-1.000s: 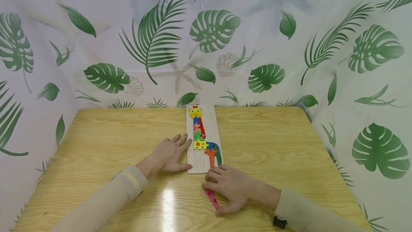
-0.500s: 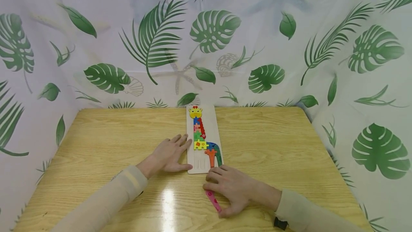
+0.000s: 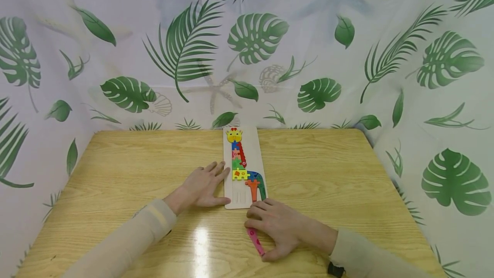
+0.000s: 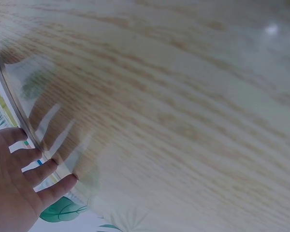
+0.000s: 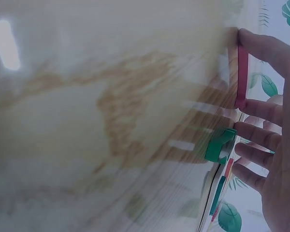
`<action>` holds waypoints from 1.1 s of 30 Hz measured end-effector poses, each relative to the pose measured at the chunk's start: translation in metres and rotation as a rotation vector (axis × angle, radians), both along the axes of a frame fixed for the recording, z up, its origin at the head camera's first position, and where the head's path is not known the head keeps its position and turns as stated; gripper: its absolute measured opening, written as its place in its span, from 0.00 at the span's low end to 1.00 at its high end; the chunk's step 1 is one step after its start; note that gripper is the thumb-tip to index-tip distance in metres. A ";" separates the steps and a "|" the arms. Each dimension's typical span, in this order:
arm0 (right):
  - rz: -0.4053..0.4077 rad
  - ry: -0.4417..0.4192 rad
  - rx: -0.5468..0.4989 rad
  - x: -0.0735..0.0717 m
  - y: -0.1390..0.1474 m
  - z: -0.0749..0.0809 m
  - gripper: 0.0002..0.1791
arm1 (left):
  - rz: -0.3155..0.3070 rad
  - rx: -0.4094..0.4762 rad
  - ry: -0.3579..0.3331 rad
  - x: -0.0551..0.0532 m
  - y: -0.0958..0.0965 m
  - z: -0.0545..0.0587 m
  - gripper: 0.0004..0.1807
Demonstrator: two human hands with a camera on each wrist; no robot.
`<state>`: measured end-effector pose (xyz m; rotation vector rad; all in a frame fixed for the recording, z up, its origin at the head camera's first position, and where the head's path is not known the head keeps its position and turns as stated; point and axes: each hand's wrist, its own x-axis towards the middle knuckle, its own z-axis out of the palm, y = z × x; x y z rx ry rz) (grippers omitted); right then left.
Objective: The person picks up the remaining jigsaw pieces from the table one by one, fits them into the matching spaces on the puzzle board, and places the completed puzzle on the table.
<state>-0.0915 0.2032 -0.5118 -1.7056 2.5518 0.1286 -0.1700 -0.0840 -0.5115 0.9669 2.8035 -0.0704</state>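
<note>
A wooden puzzle board lies lengthwise on the table, bearing a giraffe of coloured puzzle pieces with a yellow head. My left hand rests along the board's left edge, fingers spread and thumb near its lower corner. At the board's lower right, my right hand pinches a long pink puzzle piece by its ends between thumb and forefinger. In the right wrist view, a green puzzle piece sits near that hand's other fingers; the hand hides it in the head view. Shallow grooves show at the board's lower left.
The wood-grain table extends to both sides of the board. Behind it and at the sides hangs a white cloth printed with green leaves. A bright reflection lies on the table between the forearms.
My right hand has shifted very slightly to the right and toward me, still pinching the pink puzzle piece. The left hand and the board have stayed put.
</note>
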 end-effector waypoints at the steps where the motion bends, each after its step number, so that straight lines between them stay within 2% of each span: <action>1: -0.002 0.000 0.000 0.000 0.000 0.000 0.43 | 0.002 -0.001 -0.002 0.000 0.000 0.000 0.55; 14: -0.049 -0.025 0.007 0.000 -0.006 0.004 0.43 | 0.000 -0.002 -0.001 0.000 0.000 0.000 0.55; 22: -0.122 -0.092 -0.003 0.002 0.001 0.004 0.43 | -0.018 0.028 -0.014 0.000 0.008 0.000 0.54; 28: -0.115 -0.053 -0.043 -0.002 -0.002 0.002 0.43 | 0.001 -0.012 0.006 0.001 0.007 -0.001 0.55; 33: -0.123 -0.023 -0.075 -0.007 -0.009 0.003 0.43 | 0.001 -0.004 0.002 0.001 0.001 0.001 0.55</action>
